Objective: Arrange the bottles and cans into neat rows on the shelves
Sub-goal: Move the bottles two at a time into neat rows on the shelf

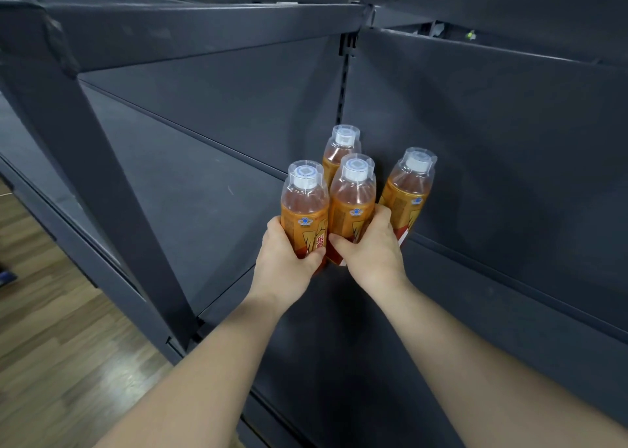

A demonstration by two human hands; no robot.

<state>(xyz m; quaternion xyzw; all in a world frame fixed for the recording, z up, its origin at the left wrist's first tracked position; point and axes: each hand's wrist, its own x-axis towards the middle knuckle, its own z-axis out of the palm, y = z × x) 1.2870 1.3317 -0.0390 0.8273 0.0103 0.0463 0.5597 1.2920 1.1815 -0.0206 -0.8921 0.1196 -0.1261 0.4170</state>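
Orange left bottle (304,206) is clamped by the left hand (285,254), middle bottle (353,196) by the right hand (370,250), fingers curled, so a shove could tip the back bottle (339,152).

Print on bottles (353,206) (orange labels) is unreadable.

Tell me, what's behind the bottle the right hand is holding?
Another orange plastic drink bottle with a clear cap stands behind it, before the dark grey metal shelf wall. Its lower half is covered.
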